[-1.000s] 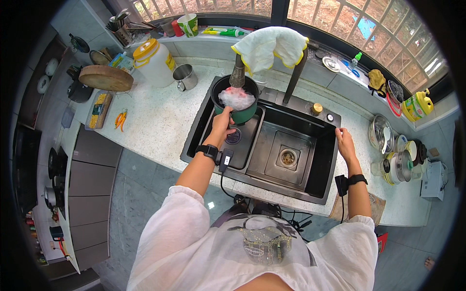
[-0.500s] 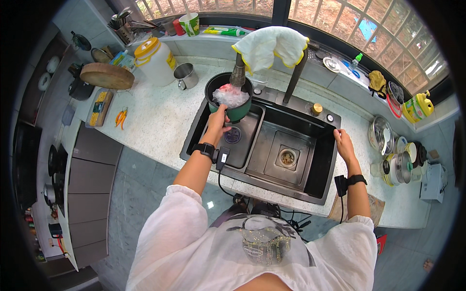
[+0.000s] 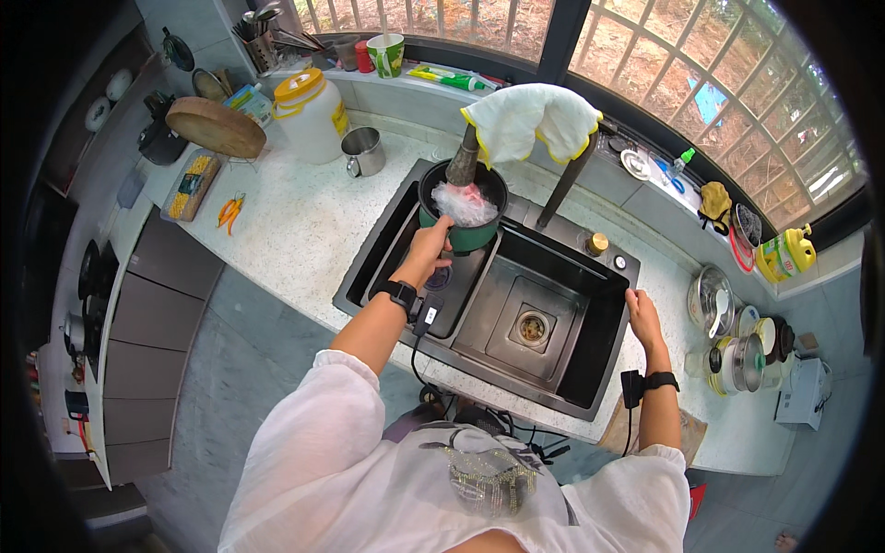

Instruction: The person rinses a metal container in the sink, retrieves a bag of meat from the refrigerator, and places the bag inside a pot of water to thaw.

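Observation:
My left hand [image 3: 430, 251] is closed at the near side of a dark green pot [image 3: 472, 238], where its handle would be; the grip itself is mostly hidden by my fingers. The pot is over the left basin of the black sink [image 3: 590, 339]. Inside it lies a clear plastic bag [image 3: 464, 205] with something pinkish-white. Right above the bag is the tap's spout [image 3: 464, 158]; whether water runs cannot be made out. My right hand [image 3: 643, 318] is at the sink's right rim, its fingers curled over the edge.
A white cloth with yellow trim [image 3: 530, 120] drapes over the tap. To the left are a metal mug [image 3: 363, 150], a white tub [image 3: 312, 124], orange peppers [image 3: 230, 212] and a packet of yellow food [image 3: 192, 187]. Bowls [image 3: 742, 361] are stacked at the right.
The whole view has shifted and turned slightly. Both hands keep their places, the left at the pot and the right at the sink rim.

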A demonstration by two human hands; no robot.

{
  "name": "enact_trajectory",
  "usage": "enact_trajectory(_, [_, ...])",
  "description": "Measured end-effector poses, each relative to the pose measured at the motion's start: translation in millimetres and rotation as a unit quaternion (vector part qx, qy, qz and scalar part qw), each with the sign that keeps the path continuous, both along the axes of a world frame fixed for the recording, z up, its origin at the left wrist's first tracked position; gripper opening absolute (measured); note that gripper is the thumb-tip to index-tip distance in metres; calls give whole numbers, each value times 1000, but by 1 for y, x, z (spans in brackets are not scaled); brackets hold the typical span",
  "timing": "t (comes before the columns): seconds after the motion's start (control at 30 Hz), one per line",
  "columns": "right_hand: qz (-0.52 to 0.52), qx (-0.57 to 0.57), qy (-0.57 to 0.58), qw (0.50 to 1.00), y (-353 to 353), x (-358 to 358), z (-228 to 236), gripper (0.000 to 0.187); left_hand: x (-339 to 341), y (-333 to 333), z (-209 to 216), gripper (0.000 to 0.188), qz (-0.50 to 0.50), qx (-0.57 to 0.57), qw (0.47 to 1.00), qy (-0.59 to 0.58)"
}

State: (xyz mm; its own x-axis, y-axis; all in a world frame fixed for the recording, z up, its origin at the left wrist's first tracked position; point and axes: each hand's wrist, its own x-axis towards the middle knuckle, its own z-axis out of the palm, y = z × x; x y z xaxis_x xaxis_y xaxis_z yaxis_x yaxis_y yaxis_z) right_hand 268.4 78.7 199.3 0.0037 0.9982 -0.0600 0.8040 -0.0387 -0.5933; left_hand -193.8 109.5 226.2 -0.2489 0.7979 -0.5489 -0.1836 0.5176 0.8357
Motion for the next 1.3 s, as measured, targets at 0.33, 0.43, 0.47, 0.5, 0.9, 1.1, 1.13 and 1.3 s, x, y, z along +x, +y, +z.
enact_trajectory(0.33, [18,21,7,1000,2,-9,14,47,-1,-2,-8,34,5,-11,1000,-14])
enact_trajectory(0.43, [17,16,6,1000,3,-17,21,47,-7,-3,-8,33,11,-15,1000,-6])
enact_trajectory(0.47, [14,7,5,1000,3,-18,21,47,-9,-3,-8,33,15,-15,1000,-2])
enact_trajectory(0.5, [14,5,5,1000,3,-19,21,46,-10,-3,-8,33,18,-16,1000,2])
enact_trajectory(0.9, [23,5,0,1000,6,-16,14,46,-19,-6,-13,32,53,-24,998,-6])
enact_trajectory(1.1, [22,-6,-5,1000,6,-16,11,47,-20,-4,-17,33,39,-26,999,-9])
enact_trajectory(1.13, [22,-2,-2,1000,6,-15,11,48,-20,-4,-17,33,38,-28,999,-11])
enact_trajectory(1.3, [26,-37,-19,999,12,-12,9,46,-17,-5,-17,34,41,-24,999,-12])
